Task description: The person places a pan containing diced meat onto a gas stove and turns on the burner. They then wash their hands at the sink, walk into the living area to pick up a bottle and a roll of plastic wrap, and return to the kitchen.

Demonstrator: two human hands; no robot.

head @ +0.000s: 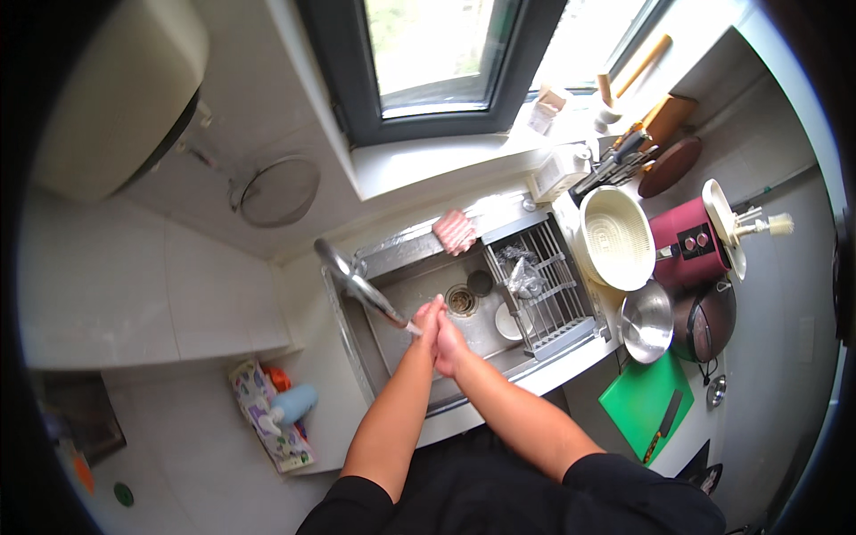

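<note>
Over the steel sink [400, 273], my left hand [426, 319] and my right hand [449, 340] are pressed together, palm to palm, beneath the spout of the curved chrome faucet [364, 291]. Water from the spout falls on my left hand and wrist. Neither hand shows an object in it, though the palms are hidden. The drain [461, 301] lies just beyond my fingertips, with a dark round stopper [479, 283] beside it. A pink striped cloth [455, 233] rests on the sink's far edge.
Clear plastic [526, 278] lies on the metal drying rack [555, 287] across the sink's right side, partly above a white dish [512, 322]. Further right are a cream colander [616, 239], a steel bowl [647, 322] and a knife [663, 426] on a green cutting board [638, 401]. A blue bottle [294, 404] lies left.
</note>
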